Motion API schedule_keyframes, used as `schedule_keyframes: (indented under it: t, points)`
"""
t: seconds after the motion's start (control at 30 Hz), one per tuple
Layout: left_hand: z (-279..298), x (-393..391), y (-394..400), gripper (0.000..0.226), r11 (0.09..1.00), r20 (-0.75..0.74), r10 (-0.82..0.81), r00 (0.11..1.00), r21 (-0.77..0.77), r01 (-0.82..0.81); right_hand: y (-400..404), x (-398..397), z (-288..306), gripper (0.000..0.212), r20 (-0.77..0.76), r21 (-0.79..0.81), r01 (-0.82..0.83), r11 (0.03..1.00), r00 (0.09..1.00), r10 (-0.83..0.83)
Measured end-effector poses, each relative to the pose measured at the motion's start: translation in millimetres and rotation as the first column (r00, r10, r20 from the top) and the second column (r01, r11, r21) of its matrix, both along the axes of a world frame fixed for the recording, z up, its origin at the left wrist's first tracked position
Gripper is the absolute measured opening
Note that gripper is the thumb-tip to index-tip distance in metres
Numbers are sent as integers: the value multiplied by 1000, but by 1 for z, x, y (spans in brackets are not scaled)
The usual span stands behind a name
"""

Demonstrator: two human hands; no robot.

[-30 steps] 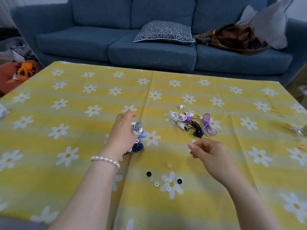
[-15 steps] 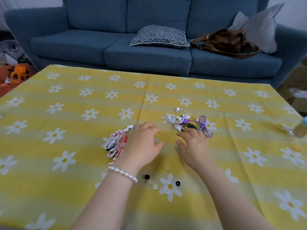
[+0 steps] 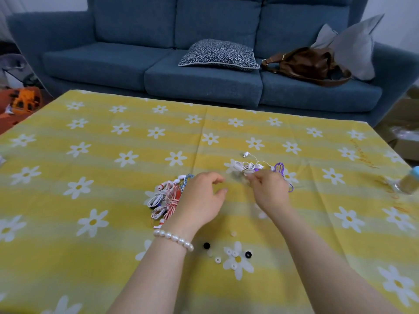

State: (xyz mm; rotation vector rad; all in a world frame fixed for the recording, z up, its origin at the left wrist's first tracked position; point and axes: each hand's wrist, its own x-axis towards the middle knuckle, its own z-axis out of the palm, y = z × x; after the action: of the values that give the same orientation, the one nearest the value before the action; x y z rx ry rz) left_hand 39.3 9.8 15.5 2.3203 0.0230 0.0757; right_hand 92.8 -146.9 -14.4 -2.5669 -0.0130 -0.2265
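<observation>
On the yellow daisy tablecloth point(image 3: 95, 168) lie two tangles of earphones. The red, white and blue tangle point(image 3: 166, 198) sits just left of my left hand point(image 3: 201, 198), whose fingers hang loosely curled and hold nothing. Farther right is the white and purple tangle point(image 3: 251, 166). My right hand point(image 3: 269, 192) covers its near side, with fingertips pinching at the cables there. Several loose ear tips lie nearer to me, among them a black one point(image 3: 206, 245), a black ring point(image 3: 248, 254) and a white one point(image 3: 218, 260).
A clear bottle with a blue cap point(image 3: 409, 182) lies at the table's right edge. Behind the table stands a blue sofa point(image 3: 204, 87) with a patterned cushion point(image 3: 218, 54) and a brown bag point(image 3: 306, 63). An orange toy point(image 3: 25, 99) sits on the floor at left.
My left hand let go of the red, white and blue tangle and moved right of it. My right hand reached forward onto the white and purple tangle.
</observation>
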Motion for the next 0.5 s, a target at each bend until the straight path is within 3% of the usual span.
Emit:
schedule_keyframes:
  t: [0.07, 0.17, 0.23, 0.33, 0.43, 0.5]
  points:
    - [3, 0, -2, 29, 991, 1, 47, 999, -126, -47, -7, -17, 28, 30, -99, 385, 79, 919, 994, -44]
    - [10, -2, -9, 37, 922, -42, 48, 998, -382, -61, -20, -50, 65, 22, -242, 765, 148, 626, 968, 67]
    - [17, -7, -15, 44, 839, -71, -35, 997, -544, -10, -27, -69, 76, 22, -291, 855, 178, 487, 942, 168]
    - [25, -15, -23, 40, 616, -108, -232, 967, -786, 60, -32, -86, 79, 22, -331, 929, 254, 271, 897, 295]
    - [23, -20, -33, 36, 421, -94, -338, 937, -905, 61, -34, -90, 72, 22, -335, 941, 331, 73, 879, 338]
    - [19, -22, -39, 35, 362, -90, -377, 922, -930, 57, -35, -88, 66, 18, -323, 935, 355, -28, 879, 351]
